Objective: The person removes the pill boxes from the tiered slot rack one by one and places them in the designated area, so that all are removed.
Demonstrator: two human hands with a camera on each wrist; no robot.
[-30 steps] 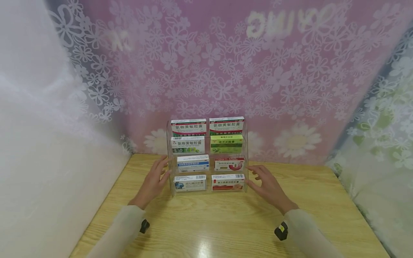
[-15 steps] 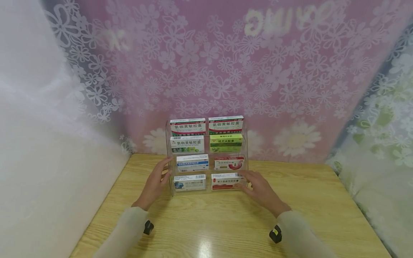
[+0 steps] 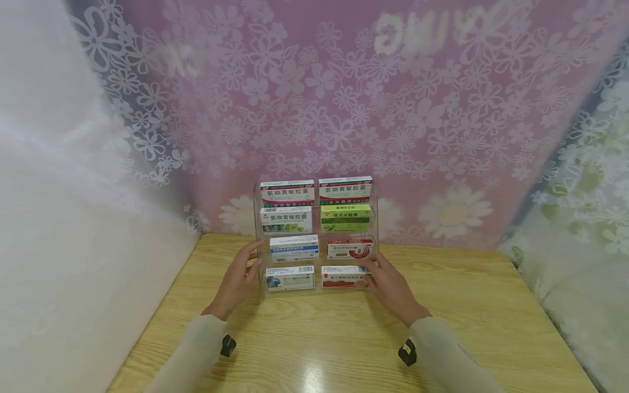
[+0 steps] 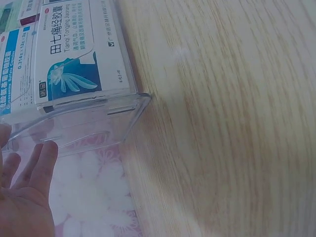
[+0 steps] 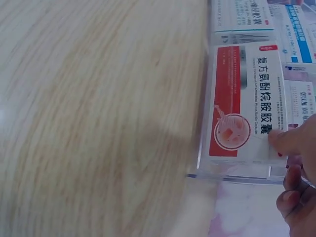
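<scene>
A clear tiered display rack (image 4: 84, 121) stands on the table, filled with medicine boxes in two columns. At its lower right, my right hand (image 3: 390, 285) pinches the right end of a red-and-white medicine box (image 5: 249, 103). The thumb (image 5: 289, 140) lies on the box's front and the other fingers are bent beyond its end. My left hand (image 3: 235, 286) is at the rack's left side, fingers extended and fingertips near or touching the clear side panel. Close to it sits a white box with a blue picture (image 4: 74, 59) in the bottom row.
Above are a blue-and-white box (image 3: 294, 248), a red-topped box (image 3: 350, 250), a green box (image 3: 345, 218) and several white boxes. A floral pink curtain (image 3: 314, 109) hangs behind the wooden table (image 3: 304, 338). White fabric (image 3: 73, 218) borders the left.
My right hand has moved left from the rack's right side onto the red-and-white medicine box and now pinches its end. The left hand has stayed at the rack's left side.
</scene>
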